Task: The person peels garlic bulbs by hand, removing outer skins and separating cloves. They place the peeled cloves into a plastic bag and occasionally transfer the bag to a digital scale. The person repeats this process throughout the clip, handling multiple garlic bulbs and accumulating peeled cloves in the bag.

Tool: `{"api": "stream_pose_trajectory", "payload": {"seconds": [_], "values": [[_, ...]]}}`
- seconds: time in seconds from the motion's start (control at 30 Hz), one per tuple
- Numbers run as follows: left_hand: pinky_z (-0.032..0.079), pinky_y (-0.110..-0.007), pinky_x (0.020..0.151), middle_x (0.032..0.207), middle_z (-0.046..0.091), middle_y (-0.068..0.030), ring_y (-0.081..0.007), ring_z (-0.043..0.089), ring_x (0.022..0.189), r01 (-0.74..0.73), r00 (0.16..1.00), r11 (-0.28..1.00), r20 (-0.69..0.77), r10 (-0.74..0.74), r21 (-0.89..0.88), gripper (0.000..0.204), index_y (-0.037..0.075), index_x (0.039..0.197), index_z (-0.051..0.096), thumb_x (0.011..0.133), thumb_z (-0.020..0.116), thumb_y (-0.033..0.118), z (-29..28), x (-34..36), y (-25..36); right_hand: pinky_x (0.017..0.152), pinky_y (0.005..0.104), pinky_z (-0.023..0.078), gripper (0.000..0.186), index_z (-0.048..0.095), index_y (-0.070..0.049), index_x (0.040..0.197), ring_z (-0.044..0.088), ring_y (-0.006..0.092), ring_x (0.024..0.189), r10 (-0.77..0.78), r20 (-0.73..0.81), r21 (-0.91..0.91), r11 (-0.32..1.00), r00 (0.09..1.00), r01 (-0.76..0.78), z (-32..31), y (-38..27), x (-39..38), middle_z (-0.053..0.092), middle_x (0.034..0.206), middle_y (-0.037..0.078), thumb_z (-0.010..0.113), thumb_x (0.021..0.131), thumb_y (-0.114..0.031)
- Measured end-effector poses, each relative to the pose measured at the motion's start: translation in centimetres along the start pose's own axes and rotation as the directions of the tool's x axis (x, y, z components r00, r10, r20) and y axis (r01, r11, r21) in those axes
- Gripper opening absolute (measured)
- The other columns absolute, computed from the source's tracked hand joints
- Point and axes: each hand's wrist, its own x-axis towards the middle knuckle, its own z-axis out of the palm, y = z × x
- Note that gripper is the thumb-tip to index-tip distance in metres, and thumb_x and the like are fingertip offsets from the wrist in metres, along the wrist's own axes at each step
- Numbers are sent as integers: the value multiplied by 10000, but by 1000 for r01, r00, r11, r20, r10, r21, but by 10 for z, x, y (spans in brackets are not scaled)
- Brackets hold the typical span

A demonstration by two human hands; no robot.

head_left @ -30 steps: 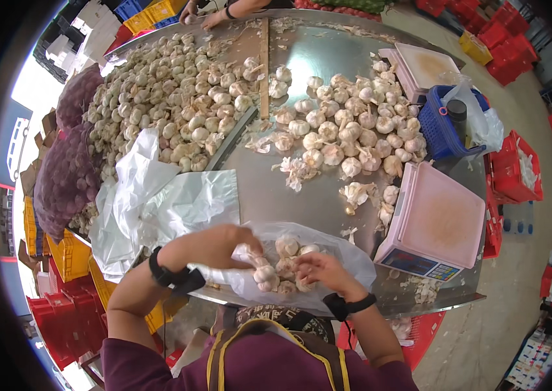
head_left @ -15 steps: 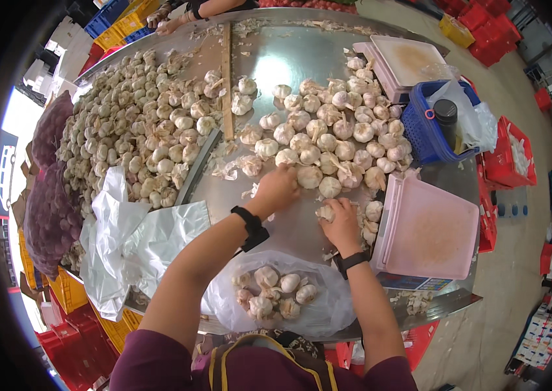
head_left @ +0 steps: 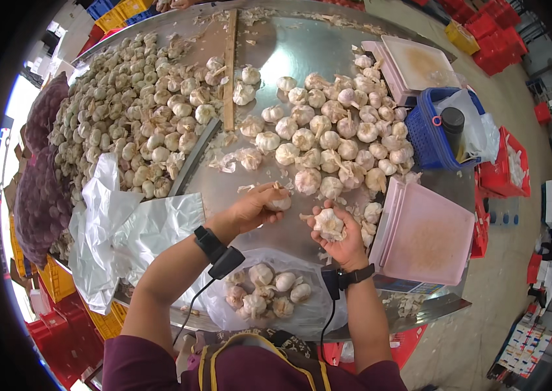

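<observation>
My left hand (head_left: 256, 207) is closed around a garlic bulb (head_left: 278, 202), above the bare metal in front of the heap. Palm turned up, my right hand (head_left: 344, 242) holds another garlic bulb (head_left: 329, 225) in its curled fingers. Just beyond both hands lies a spread of loose garlic bulbs (head_left: 307, 181). Between my forearms, at the near edge, a clear plastic bag (head_left: 318, 280) lies with several bulbs (head_left: 261, 274) in or on it. A wrist strap with a black device and cable sits on each arm.
A larger garlic heap (head_left: 119, 111) fills the left side behind a wooden strip (head_left: 230, 72) and metal bar (head_left: 194, 159). Plastic bags (head_left: 152, 228) lie near left, beside purple mesh sacks (head_left: 41, 195). Two pink-lidded scales (head_left: 429, 228) and a blue basket (head_left: 425, 130) line the right.
Both hands have lifted off the heap and come nearer to me, each now with a garlic bulb. My right palm has turned up. The other person's arms at the far edge have mostly left the view.
</observation>
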Motion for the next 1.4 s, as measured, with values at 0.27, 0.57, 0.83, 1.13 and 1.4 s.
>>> {"api": "stream_pose_trajectory", "payload": {"seconds": [0.27,0.57,0.83,1.13,1.4], "values": [[434,-262,543,853,603,-100,-172,557,659,3,994,973,111,23,-230,270,45,1000,539,878,517,285,34,7,5,681,402,530,245,528,-63,1089,614,302,804,63,28,-159,986,998,-58,-1,21,-20,592,901,118,475,892,-199],[499,-361,699,918,626,-132,-235,613,784,-157,986,986,47,160,-56,288,37,1006,546,943,383,266,43,-5,-9,731,366,549,430,457,-15,1272,641,227,851,32,53,-409,913,998,-8,32,38,-20,616,991,120,545,937,-269],[495,-298,861,1180,570,-113,-189,601,1005,-454,891,807,162,425,378,510,-16,1349,405,967,487,313,56,-76,1,759,288,497,534,488,-28,1270,611,153,889,-414,191,-895,299,890,331,89,50,-44,623,999,87,731,815,-165],[504,-256,572,1035,602,-117,-143,610,821,-345,937,853,94,337,391,469,-41,1242,480,823,560,155,56,-141,1,792,282,482,453,538,-35,1223,613,146,882,-378,341,-902,127,861,413,125,84,-90,646,938,95,703,804,-87],[398,-220,462,954,581,-116,-135,538,697,-256,905,920,262,336,-295,516,-6,1262,474,814,495,251,35,-179,-19,775,277,487,240,575,2,1079,583,123,825,-234,182,-757,586,955,288,118,105,-118,625,929,73,638,857,-61]]}}
